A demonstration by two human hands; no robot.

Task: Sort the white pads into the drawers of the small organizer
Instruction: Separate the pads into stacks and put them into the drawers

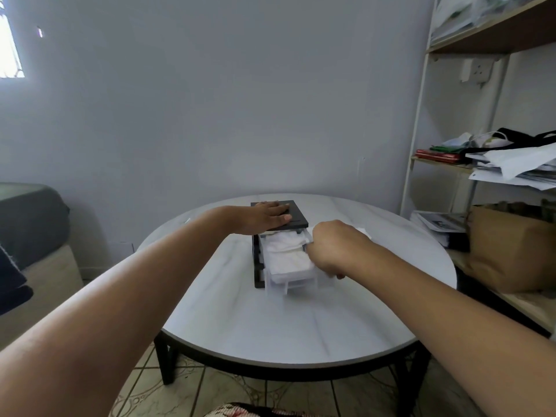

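Organizer (296, 216) is pinned by a flat left hand (264, 216); pads (285, 251) are already packed in the pulled-out drawer (293, 276). Right hand (328, 248) is curled at its 3 o'clock edge, grip can't be told. Straight push-in probably needed next.

No text, label, brand or number readable anywhere in frame. Papers (511, 168) on shelf (445, 161), right of frame: print too small and blurred to read. Sheets (440, 223) lower down, right of frame: dark printed patches, no words legible.
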